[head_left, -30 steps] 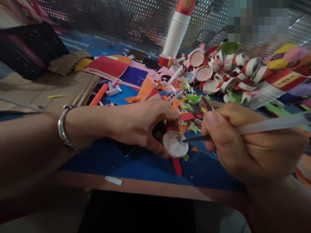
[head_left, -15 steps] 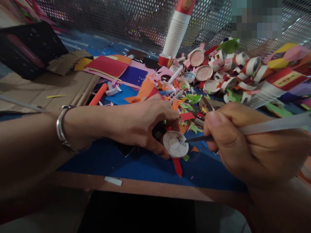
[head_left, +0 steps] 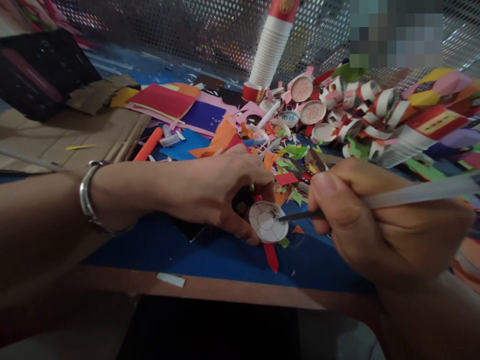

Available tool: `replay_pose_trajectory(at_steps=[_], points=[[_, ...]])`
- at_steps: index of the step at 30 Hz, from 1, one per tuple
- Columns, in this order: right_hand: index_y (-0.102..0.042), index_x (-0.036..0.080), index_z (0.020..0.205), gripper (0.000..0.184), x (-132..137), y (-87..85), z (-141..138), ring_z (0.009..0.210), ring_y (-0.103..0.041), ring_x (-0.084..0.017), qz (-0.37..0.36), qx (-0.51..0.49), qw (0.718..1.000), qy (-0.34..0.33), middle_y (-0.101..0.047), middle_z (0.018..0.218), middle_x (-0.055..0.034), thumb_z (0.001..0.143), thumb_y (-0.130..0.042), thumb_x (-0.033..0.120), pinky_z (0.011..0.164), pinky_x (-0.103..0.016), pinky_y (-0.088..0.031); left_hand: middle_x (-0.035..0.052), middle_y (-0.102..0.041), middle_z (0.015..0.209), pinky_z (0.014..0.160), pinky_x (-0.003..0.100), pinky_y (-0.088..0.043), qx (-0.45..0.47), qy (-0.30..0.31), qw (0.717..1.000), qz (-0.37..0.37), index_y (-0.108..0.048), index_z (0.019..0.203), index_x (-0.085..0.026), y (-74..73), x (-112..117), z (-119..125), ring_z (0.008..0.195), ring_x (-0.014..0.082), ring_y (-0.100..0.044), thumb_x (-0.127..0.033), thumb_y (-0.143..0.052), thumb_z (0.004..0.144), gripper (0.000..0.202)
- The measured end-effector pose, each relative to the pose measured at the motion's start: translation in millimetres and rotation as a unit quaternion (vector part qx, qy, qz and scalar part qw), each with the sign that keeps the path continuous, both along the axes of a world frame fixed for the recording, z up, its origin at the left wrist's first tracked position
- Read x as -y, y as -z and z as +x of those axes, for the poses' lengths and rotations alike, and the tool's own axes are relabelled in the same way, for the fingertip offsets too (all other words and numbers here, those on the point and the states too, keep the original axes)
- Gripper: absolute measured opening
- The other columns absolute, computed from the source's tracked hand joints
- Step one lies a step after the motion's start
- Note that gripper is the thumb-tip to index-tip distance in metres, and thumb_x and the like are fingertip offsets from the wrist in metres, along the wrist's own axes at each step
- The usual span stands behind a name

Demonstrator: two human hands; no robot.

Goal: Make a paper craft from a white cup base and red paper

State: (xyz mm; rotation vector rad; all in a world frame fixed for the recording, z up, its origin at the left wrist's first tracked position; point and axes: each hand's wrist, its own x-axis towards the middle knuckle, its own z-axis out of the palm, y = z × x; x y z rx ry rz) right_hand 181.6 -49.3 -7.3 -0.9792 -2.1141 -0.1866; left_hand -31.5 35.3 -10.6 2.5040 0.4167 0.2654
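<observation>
Between the thumb and fingers of my left hand (head_left: 225,190) is a small round paper cup craft (head_left: 265,224). Its white face is marked with a circle and spokes, and dark pen strokes fill part of the upper right. A red paper strip (head_left: 271,257) sticks out beneath it. Opposite, my right hand (head_left: 367,215) grips a pen (head_left: 408,194) with a pale barrel and a dark tip. The tip touches, or almost touches, the marked area on the white face.
Coloured paper scraps (head_left: 288,160) litter the blue table (head_left: 232,262). Behind them lie several ring-shaped paper crafts (head_left: 313,112) and a tall stack of paper cups (head_left: 268,52). Cardboard (head_left: 71,135), a black box (head_left: 45,75) and an orange marker (head_left: 149,143) are at the left. A perforated metal screen (head_left: 168,35) stands behind.
The whole view has shifted slightly, so everything sits a little further left. The pen tip stays at the marked part of the white face, with slightly more dark strokes there.
</observation>
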Motion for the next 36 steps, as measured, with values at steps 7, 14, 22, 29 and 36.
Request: replay_pose_trajectory(at_steps=[7,14,22,29,36], points=[[-0.047,0.022,0.065,0.034,-0.8,0.2,-0.4,0.039,-0.043,-0.007,-0.002,-0.001,1.0,-0.012,-0.049,0.05,0.0075,0.095,-0.059,0.017,0.04,-0.027,-0.032,0.0038,-0.07,0.104,0.081,0.031,-0.043,-0.005,-0.005,1.0,0.002,-0.072,0.104,-0.02,0.7,-0.6,-1.2,0.096,0.0213,-0.062,-0.041,-0.089,0.076,0.039],[-0.048,0.023,0.066,0.033,-0.4,-0.2,1.4,0.039,-0.044,-0.008,0.004,0.013,1.0,0.001,-0.048,0.05,0.0075,0.097,-0.059,0.019,0.04,-0.029,-0.032,0.0028,-0.071,0.103,0.08,0.031,-0.043,-0.001,-0.004,1.0,0.0,-0.073,0.103,-0.019,1.1,-0.1,-0.4,0.095,0.0205,-0.062,-0.04,-0.089,0.076,0.038],[-0.044,0.023,0.067,0.036,1.3,-0.1,2.0,0.04,-0.045,-0.007,-0.006,0.014,1.0,-0.001,-0.047,0.051,0.0082,0.1,-0.054,0.021,0.041,-0.026,-0.034,0.0033,-0.07,0.103,0.082,0.031,-0.042,0.012,-0.004,1.0,0.007,-0.073,0.104,-0.018,2.7,-1.3,-1.0,0.096,0.0206,-0.061,-0.039,-0.09,0.075,0.039],[-0.042,0.023,0.065,0.038,2.6,-1.4,4.3,0.038,-0.04,-0.006,-0.01,0.027,1.0,0.008,-0.043,0.049,0.0083,0.102,-0.053,0.021,0.039,-0.026,-0.03,0.0045,-0.069,0.104,0.081,0.031,-0.042,0.008,-0.004,1.0,0.0,-0.072,0.106,-0.019,3.7,-1.4,-2.0,0.096,0.0212,-0.06,-0.041,-0.089,0.076,0.04],[-0.041,0.023,0.066,0.038,2.3,-1.7,3.3,0.039,-0.041,-0.005,0.003,0.03,0.999,0.015,-0.044,0.049,0.0084,0.101,-0.053,0.021,0.039,-0.026,-0.029,0.0038,-0.069,0.104,0.082,0.031,-0.042,0.006,-0.011,1.0,0.003,-0.072,0.105,-0.02,3.3,-0.5,-1.8,0.096,0.0213,-0.06,-0.04,-0.089,0.075,0.04]])
